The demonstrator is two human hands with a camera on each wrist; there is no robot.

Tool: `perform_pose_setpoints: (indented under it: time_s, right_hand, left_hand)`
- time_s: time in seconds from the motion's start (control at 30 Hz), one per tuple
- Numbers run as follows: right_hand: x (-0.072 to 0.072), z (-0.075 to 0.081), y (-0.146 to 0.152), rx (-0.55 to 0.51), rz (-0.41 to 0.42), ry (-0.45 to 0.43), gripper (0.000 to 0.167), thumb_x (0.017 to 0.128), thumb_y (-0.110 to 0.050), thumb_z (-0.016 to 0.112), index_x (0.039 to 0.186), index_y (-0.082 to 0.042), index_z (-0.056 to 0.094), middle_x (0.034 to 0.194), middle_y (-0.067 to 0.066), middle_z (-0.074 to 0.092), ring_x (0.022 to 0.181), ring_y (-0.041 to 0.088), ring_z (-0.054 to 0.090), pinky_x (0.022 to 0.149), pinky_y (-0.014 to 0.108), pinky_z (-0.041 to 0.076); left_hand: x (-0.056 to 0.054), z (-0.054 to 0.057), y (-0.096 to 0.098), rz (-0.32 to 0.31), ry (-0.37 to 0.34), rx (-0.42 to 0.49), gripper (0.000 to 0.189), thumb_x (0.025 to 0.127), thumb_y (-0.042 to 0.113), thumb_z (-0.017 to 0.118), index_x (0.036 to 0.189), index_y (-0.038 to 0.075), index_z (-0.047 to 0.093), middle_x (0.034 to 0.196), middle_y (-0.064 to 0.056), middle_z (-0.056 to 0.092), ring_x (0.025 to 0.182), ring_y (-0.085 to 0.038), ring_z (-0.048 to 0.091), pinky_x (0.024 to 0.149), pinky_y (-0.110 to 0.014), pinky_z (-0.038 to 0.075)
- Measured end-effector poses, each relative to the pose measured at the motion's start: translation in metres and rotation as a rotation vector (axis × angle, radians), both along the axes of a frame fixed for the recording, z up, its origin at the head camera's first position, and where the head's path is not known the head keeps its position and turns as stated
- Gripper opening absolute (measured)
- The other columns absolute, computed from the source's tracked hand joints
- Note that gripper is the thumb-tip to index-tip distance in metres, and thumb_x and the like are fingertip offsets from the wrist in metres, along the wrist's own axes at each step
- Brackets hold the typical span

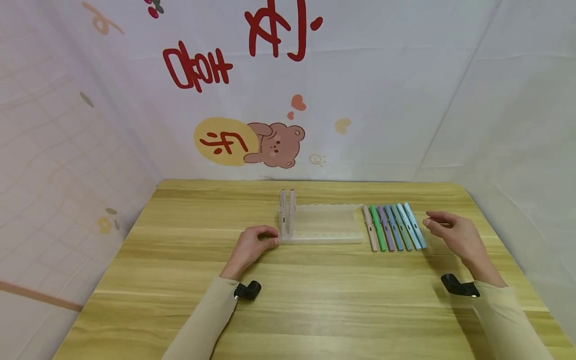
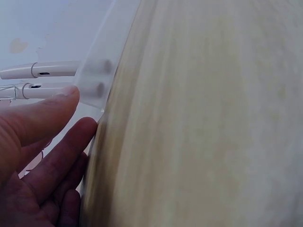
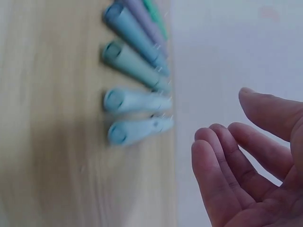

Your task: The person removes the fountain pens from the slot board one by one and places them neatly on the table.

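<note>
My left hand (image 1: 253, 248) holds the left end of a clear pen rack (image 1: 324, 240), thumb at its front corner and fingers curled beside the end. Two pale pink pens (image 1: 291, 215) stand upright in the rack's left slots; in the left wrist view these pens (image 2: 57, 69) show just past the thumb. My right hand (image 1: 460, 240) hovers to the right of a row of capped pens, fingers loosely bent and nothing between them. Closest to it is a light blue pen (image 1: 415, 225). The right wrist view shows the right hand (image 3: 251, 165) apart from the pens.
Between the rack and the light blue pen lie several more pens side by side, among them a beige pen (image 1: 370, 229), a green pen (image 1: 378, 228) and a purple pen (image 1: 386, 228). The wooden table (image 1: 315, 305) meets a printed cloth backdrop (image 1: 382, 100) behind.
</note>
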State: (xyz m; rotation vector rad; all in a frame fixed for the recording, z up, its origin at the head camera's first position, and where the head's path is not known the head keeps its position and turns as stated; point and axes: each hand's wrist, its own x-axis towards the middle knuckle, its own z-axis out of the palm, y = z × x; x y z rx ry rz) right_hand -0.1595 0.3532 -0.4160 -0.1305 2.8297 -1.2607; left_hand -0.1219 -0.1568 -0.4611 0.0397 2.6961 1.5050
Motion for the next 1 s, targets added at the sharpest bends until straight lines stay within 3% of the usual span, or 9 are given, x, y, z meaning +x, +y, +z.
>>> perform_pose_setpoints:
  time_s: [0.1, 0.2, 0.43, 0.77, 1.0]
  right_hand:
    - [0.003, 0.008, -0.005, -0.023, -0.018, 0.016, 0.061, 0.104, -0.041, 0.062, 0.145, 0.004, 0.055, 0.11, -0.016, 0.07, 0.091, -0.012, 0.063, 0.075, 0.01, 0.046]
    - [0.007, 0.015, -0.012, -0.053, -0.021, 0.016, 0.06, 0.103, -0.044, 0.062, 0.146, -0.001, 0.057, 0.109, -0.027, 0.065, 0.094, -0.015, 0.06, 0.076, 0.01, 0.045]
    - [0.019, 0.021, -0.034, -0.09, -0.011, 0.019, 0.054, 0.103, -0.046, 0.062, 0.145, -0.013, 0.06, 0.122, -0.018, 0.066, 0.104, -0.011, 0.058, 0.08, 0.01, 0.044]
    - [0.028, 0.022, -0.079, -0.116, 0.047, 0.084, 0.047, 0.105, -0.043, 0.06, 0.141, -0.014, 0.064, 0.139, 0.009, 0.066, 0.114, -0.012, 0.054, 0.085, 0.008, 0.046]
    - [0.03, 0.014, -0.112, -0.193, 0.125, 0.106, 0.043, 0.106, -0.036, 0.06, 0.141, -0.01, 0.064, 0.138, 0.014, 0.065, 0.112, -0.01, 0.058, 0.086, 0.011, 0.049]
  left_hand:
    - [0.0, 0.0, 0.001, -0.005, -0.002, 0.011, 0.012, 0.092, 0.016, 0.079, 0.103, 0.015, 0.079, 0.11, -0.001, 0.075, 0.113, -0.025, 0.064, 0.102, -0.049, 0.047]
    - [0.0, 0.001, 0.001, 0.004, -0.005, 0.024, 0.012, 0.092, 0.016, 0.08, 0.103, 0.015, 0.079, 0.11, -0.001, 0.075, 0.113, -0.025, 0.064, 0.102, -0.049, 0.047]
    - [0.001, -0.001, 0.0, 0.002, -0.005, 0.008, 0.012, 0.092, 0.016, 0.08, 0.103, 0.015, 0.079, 0.11, 0.0, 0.075, 0.114, -0.025, 0.064, 0.103, -0.049, 0.047]
    - [0.0, 0.0, 0.001, 0.006, 0.009, 0.02, 0.011, 0.091, 0.015, 0.081, 0.102, 0.015, 0.08, 0.107, 0.001, 0.075, 0.11, -0.023, 0.064, 0.101, -0.048, 0.048]
    - [0.001, -0.001, 0.0, 0.006, 0.005, 0.012, 0.01, 0.091, 0.015, 0.08, 0.102, 0.015, 0.079, 0.108, 0.001, 0.075, 0.111, -0.023, 0.064, 0.102, -0.048, 0.047]
